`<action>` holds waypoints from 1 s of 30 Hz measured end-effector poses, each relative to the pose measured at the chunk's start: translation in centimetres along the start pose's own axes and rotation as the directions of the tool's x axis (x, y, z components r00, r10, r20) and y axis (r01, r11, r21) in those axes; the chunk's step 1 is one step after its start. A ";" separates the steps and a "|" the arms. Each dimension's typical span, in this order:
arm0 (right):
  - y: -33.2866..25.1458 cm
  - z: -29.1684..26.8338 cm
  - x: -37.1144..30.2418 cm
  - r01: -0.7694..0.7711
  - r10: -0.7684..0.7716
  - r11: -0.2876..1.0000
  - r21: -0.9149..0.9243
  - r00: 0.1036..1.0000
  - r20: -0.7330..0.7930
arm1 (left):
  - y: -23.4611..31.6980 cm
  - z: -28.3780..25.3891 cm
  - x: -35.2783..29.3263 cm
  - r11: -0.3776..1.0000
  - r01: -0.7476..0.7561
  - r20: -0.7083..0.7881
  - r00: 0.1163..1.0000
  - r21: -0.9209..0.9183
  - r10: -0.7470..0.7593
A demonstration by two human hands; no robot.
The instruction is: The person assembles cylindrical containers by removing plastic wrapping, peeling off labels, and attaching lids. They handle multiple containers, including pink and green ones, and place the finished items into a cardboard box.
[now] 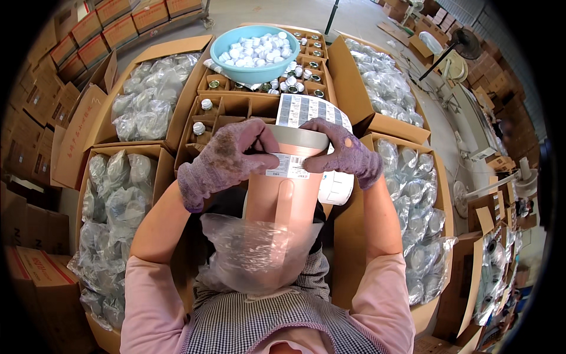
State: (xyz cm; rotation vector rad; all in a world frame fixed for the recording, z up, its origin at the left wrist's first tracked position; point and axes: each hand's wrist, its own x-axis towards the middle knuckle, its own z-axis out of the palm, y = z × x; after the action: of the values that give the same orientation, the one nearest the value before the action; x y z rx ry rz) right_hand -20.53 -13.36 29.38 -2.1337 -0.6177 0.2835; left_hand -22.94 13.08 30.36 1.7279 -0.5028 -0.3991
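Bracketing a pale pink vessel (267,200) from both sides, it's the left hand (233,148) and the right hand (346,153), each in a stained purple glove! That's the head view, and the vessel stands right between them, its grey rim (298,137) at finger height, its long body running down below the hands toward the person's middle. Look at the left: fingers curled in beside the rim, thumb tip on the near end of a white label (289,166); whether it grips the vessel or merely presses on it, I cannot tell. And on the right, partly closed, fingers bent around the rim's side, thumb stretched in to the label's other end, it has hold of the vessel! Just below the hands, a clear plastic bag (236,253) bunches around the vessel's lower part. Just beyond the hands, a printed label sheet (315,109) shows behind the rim. Farther out, past a partitioned carton (259,107), sits a light blue basin (253,75) heaped with white caps (259,50). Left of the left hand, clear-wrapped pieces (124,192) crowd a carton (163,177); right of the right hand, another carton (349,248), packed too!
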 end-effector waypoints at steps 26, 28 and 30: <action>-2.0 0.4 -0.2 -0.042 0.040 0.999 0.028 0.997 0.069 | -4.3 3.5 2.2 0.521 -0.414 -0.135 0.673 0.746 0.728; -2.5 0.6 -0.1 -0.079 0.082 0.992 -0.098 0.996 0.021 | -7.6 2.8 3.4 0.692 -0.511 -0.219 0.701 0.510 0.679; -1.7 0.5 -0.1 -0.053 0.055 0.992 -0.114 0.998 0.017 | -9.0 2.9 4.5 0.811 -0.582 -0.341 0.752 0.059 0.564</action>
State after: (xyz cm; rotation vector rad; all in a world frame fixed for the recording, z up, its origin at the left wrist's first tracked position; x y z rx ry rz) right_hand -21.41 -12.25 30.40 -2.2619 -0.6006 0.3063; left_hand -19.61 9.85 20.93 1.4551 -0.7255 0.3328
